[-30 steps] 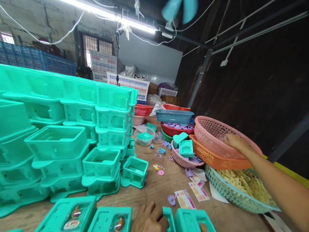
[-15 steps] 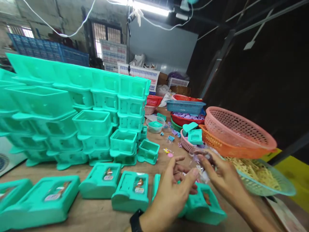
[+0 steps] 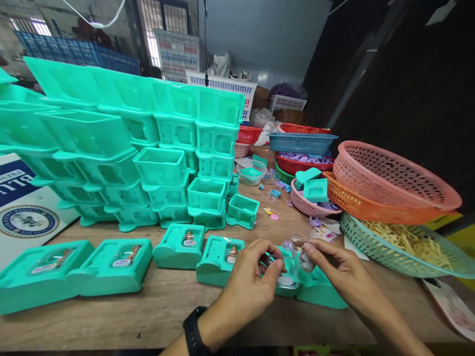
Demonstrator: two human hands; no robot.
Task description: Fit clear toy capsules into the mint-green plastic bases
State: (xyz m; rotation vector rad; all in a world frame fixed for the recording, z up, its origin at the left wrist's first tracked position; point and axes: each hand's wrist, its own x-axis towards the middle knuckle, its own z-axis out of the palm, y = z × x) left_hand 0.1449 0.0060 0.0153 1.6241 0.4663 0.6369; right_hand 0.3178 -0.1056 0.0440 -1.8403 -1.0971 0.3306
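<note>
Clear plastic, a small blister [image 3: 297, 249], sits pinched between both hands at lower centre, held just above a teal tray [image 3: 287, 277] so it lines up with the tray's window. Left hand [image 3: 252, 282] grips with thumb and fingers closed on its left edge; right hand [image 3: 336, 274] closes on its right edge. Beside them on the counter [image 3: 148, 316], finished trays [image 3: 218, 254] lie face up in a row. Farther back, empty teal shells [image 3: 159, 168] are stacked high at left, and baskets [image 3: 393, 178] nest at right within arm's reach.
</note>
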